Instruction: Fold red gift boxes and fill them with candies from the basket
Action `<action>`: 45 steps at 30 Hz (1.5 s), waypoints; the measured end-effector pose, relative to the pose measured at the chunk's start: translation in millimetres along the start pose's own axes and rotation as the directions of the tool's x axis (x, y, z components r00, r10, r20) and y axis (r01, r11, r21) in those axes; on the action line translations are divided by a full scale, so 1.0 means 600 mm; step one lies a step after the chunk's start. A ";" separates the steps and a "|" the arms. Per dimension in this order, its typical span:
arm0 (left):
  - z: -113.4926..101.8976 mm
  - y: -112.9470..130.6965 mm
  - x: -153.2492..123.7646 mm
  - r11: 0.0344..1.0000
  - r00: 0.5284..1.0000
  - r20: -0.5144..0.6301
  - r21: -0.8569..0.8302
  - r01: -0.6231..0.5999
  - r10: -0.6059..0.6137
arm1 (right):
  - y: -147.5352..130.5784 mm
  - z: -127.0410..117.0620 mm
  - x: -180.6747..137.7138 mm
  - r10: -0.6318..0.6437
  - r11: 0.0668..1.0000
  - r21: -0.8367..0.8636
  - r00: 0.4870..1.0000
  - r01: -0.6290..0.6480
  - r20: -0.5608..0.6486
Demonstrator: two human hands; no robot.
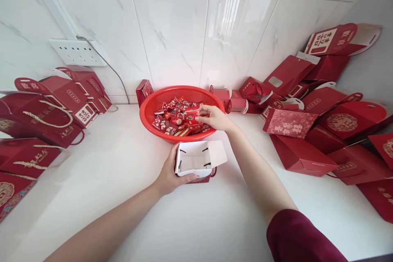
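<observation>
My left hand (169, 175) grips the left side of a small red gift box (194, 163) with a white inside. The box stands on the white counter with its top open, its lid flap out to the right and dark cord ends showing inside. I see nothing in it. Just behind it is a red plastic colander (146, 125) with many wrapped candies (172, 122). My right hand (216, 118) reaches over the colander's right rim, its thumb and fingertips closed on the end of a red-wrapped candy (192, 115).
Red gift boxes (66, 94), some with rope handles, are piled at the left. More red boxes (310, 155) lie heaped at the right. A tiled wall (172, 20) rises behind the white counter (123, 147). A power strip (78, 52) with a grey cable is mounted at the left.
</observation>
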State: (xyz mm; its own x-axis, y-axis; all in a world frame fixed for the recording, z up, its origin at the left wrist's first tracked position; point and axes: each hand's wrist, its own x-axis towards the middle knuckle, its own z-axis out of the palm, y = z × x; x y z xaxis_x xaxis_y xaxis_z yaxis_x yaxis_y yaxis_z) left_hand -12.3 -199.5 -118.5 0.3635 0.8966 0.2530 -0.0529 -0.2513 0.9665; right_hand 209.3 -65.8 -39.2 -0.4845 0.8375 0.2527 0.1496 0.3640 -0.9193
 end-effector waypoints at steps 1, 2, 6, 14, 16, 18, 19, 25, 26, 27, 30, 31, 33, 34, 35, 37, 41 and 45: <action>0.000 0.000 0.000 1.000 1.000 0.000 -0.001 0.003 -0.003 | 0.001 0.001 0.000 -0.025 1.000 -0.002 0.999 0.025 -0.033; 0.000 0.000 -0.001 1.000 1.000 -0.002 -0.002 0.006 -0.006 | 0.002 0.001 0.000 -0.040 0.999 0.018 0.997 0.041 -0.067; 0.002 0.001 -0.003 0.999 1.000 0.007 -0.042 0.001 -0.001 | -0.002 -0.016 -0.007 0.044 0.961 0.278 0.987 0.000 -0.152; 0.000 0.008 -0.007 0.999 0.999 0.028 -0.035 0.021 -0.020 | -0.106 -0.017 -0.072 0.161 0.985 -0.002 0.910 -0.174 0.382; 0.000 0.008 -0.008 0.999 0.999 0.029 -0.026 0.023 -0.023 | -0.125 -0.006 -0.080 0.126 0.987 -0.142 0.918 -0.077 0.376; 0.000 0.007 -0.008 1.000 1.000 0.020 -0.014 0.009 -0.009 | -0.129 0.001 -0.081 0.063 0.965 -0.262 0.963 0.009 0.263; 0.000 0.006 -0.009 1.000 1.000 0.013 -0.010 -0.001 0.001 | -0.126 0.003 -0.078 0.039 0.956 -0.294 0.980 0.021 0.195; 0.001 0.000 -0.007 0.999 1.000 0.020 -0.052 -0.005 0.006 | -0.078 0.027 -0.010 0.069 0.922 -0.387 0.988 -0.010 0.140; 0.001 0.000 -0.006 0.999 1.000 0.020 -0.048 -0.008 0.009 | -0.071 0.034 0.008 0.099 0.901 -0.435 0.977 -0.009 0.187; 0.001 0.000 -0.006 0.999 1.000 0.019 -0.039 -0.010 0.011 | -0.064 0.041 0.028 0.137 0.879 -0.477 0.964 -0.012 0.228; -0.001 0.000 -0.006 1.000 1.000 0.025 -0.012 -0.013 0.014 | -0.042 0.061 0.080 0.252 0.814 -0.577 0.931 -0.057 0.264; -0.002 0.000 -0.006 1.000 1.000 0.023 -0.004 -0.017 0.017 | -0.035 0.066 0.093 0.284 0.795 -0.602 0.924 -0.077 0.257; -0.003 0.001 -0.006 1.000 1.000 0.013 0.010 -0.025 0.025 | -0.023 0.073 0.109 0.327 0.767 -0.635 0.909 -0.095 0.260; -0.003 0.002 -0.005 1.000 1.000 0.007 0.014 -0.028 0.028 | -0.019 0.075 0.112 0.340 0.759 -0.645 0.900 -0.090 0.275; -0.003 0.002 -0.005 0.999 1.000 0.002 0.016 -0.030 0.030 | -0.016 0.077 0.112 0.345 0.756 -0.649 0.891 -0.078 0.295; -0.003 0.004 -0.004 0.999 1.000 0.000 0.014 -0.030 0.030 | -0.012 0.081 0.108 0.341 0.759 -0.649 0.878 -0.046 0.337; -0.002 0.003 -0.005 0.999 0.999 0.005 0.001 -0.033 0.033 | -0.013 0.084 0.098 0.327 0.749 -0.661 0.897 -0.053 0.299; -0.002 0.001 -0.006 1.000 1.000 0.010 -0.021 -0.010 0.010 | -0.018 0.080 0.093 0.269 0.771 -0.626 0.951 -0.119 0.151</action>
State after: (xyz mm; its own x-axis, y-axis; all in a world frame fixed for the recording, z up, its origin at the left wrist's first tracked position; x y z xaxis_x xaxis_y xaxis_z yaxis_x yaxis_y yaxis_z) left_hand -14.9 -202.2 -118.8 0.3726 0.8901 0.2626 -0.0757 -0.2529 0.9645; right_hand 139.6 -42.7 -29.5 -0.5509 0.8329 -0.0529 0.7125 0.4364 -0.5494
